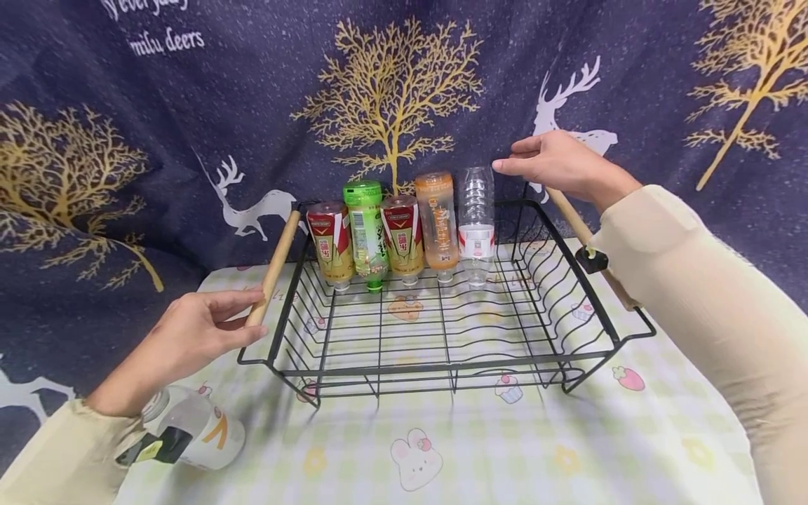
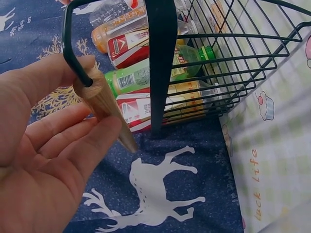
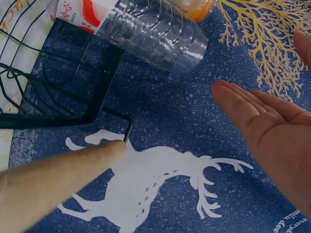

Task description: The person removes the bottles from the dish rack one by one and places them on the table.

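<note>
Checked tablecloth (image 1: 505,452), bottle (image 1: 217,438) beside rack (image 1: 449,366)

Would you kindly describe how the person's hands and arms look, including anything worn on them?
The left hand and right hand are bare, with no gloves or rings visible. The left sleeve and right sleeve are long, loose and plain cream. Near each wrist shows a black attachment with a small yellow-green patch.
</note>
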`<action>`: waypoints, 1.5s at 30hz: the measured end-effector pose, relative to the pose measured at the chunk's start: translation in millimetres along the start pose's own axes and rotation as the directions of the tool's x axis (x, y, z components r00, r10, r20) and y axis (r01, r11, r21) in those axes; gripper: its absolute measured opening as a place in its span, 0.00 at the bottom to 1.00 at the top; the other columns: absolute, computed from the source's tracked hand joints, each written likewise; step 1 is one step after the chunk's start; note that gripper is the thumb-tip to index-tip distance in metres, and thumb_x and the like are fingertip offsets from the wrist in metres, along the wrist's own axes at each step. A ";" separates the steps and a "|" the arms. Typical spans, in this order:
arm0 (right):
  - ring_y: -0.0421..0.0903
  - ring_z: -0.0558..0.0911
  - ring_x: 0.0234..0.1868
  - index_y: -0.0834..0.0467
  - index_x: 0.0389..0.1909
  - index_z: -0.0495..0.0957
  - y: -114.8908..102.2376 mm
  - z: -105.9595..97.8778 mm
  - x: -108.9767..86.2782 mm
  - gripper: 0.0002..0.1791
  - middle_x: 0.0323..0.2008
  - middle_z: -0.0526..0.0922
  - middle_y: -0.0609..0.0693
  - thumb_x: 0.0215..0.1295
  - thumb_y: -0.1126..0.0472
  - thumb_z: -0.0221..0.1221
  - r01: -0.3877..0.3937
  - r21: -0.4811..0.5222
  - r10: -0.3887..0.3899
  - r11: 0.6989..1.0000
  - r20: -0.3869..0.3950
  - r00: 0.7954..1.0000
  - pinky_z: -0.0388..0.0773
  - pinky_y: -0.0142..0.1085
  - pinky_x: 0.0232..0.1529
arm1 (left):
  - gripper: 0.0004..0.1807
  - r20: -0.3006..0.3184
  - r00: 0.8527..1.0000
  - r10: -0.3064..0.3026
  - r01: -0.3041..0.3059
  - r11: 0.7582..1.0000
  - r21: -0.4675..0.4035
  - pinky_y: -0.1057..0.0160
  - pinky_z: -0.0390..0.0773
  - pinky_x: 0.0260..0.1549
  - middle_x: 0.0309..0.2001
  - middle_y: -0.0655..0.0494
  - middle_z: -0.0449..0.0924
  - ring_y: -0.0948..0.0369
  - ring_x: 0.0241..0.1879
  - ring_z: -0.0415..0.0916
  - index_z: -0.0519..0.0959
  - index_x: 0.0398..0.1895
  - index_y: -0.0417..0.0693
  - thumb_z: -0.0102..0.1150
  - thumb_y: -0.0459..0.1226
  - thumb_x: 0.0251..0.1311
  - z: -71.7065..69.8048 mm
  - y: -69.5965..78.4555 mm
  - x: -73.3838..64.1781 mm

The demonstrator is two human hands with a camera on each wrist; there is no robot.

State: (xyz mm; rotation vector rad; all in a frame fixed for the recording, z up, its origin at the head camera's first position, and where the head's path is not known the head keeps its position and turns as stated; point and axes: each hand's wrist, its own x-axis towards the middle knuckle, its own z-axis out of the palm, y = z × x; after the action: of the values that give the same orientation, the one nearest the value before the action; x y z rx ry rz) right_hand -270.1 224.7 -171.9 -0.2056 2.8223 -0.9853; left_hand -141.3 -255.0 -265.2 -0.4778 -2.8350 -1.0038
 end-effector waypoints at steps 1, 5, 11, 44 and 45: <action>0.59 0.58 0.75 0.58 0.79 0.49 -0.1 1.0 1.7 0.50 0.77 0.53 0.58 0.68 0.32 0.52 -0.004 0.014 0.004 1.000 0.003 1.000 0.59 0.56 0.71 | 0.26 -0.002 1.000 0.001 -0.001 1.000 0.009 0.75 0.82 0.32 0.59 0.38 0.78 0.76 0.39 0.81 0.80 0.57 0.33 0.74 0.33 0.54 0.5 0.1 0.0; 0.58 0.57 0.75 0.59 0.79 0.48 0.9 5.0 8.0 0.49 0.77 0.52 0.57 0.69 0.34 0.53 -0.013 0.063 0.014 0.998 -0.013 1.000 0.59 0.55 0.72 | 0.25 -0.019 1.000 0.019 -0.018 0.998 0.053 0.76 0.81 0.32 0.58 0.40 0.79 0.64 0.41 0.84 0.82 0.55 0.35 0.75 0.35 0.54 1.7 1.5 1.1; 0.58 0.55 0.76 0.60 0.79 0.48 4.8 11.6 18.6 0.48 0.78 0.52 0.58 0.70 0.37 0.55 -0.024 0.146 0.032 0.989 -0.050 0.998 0.56 0.56 0.72 | 0.21 -0.053 0.997 0.047 -0.042 0.994 0.099 0.79 0.79 0.31 0.55 0.43 0.82 0.69 0.42 0.82 0.84 0.53 0.38 0.74 0.36 0.56 1.5 2.3 2.1; 0.61 0.64 0.71 0.67 0.76 0.51 12.9 69.8 74.1 0.50 0.72 0.61 0.66 0.68 0.38 0.58 -0.100 0.163 0.139 0.982 -0.248 0.959 0.66 0.53 0.68 | 0.22 -0.064 0.998 0.027 -0.020 0.995 0.100 0.78 0.79 0.29 0.54 0.40 0.82 0.69 0.40 0.83 0.84 0.52 0.37 0.75 0.37 0.54 2.4 0.9 -0.6; 0.62 0.64 0.71 0.68 0.76 0.52 13.4 70.6 74.9 0.50 0.72 0.61 0.66 0.68 0.37 0.57 -0.098 0.166 0.138 0.981 -0.248 0.959 0.66 0.53 0.68 | 0.22 -0.065 0.997 0.027 -0.020 0.995 0.100 0.78 0.79 0.29 0.54 0.40 0.82 0.67 0.40 0.84 0.84 0.52 0.37 0.75 0.37 0.54 2.4 0.7 -0.5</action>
State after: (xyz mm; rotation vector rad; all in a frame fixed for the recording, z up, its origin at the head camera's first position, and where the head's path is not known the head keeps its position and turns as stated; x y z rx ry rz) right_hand -331.8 179.1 -241.8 0.1180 2.9245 -1.2770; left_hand -140.6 -253.0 -266.7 -0.4580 -2.7969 -0.8530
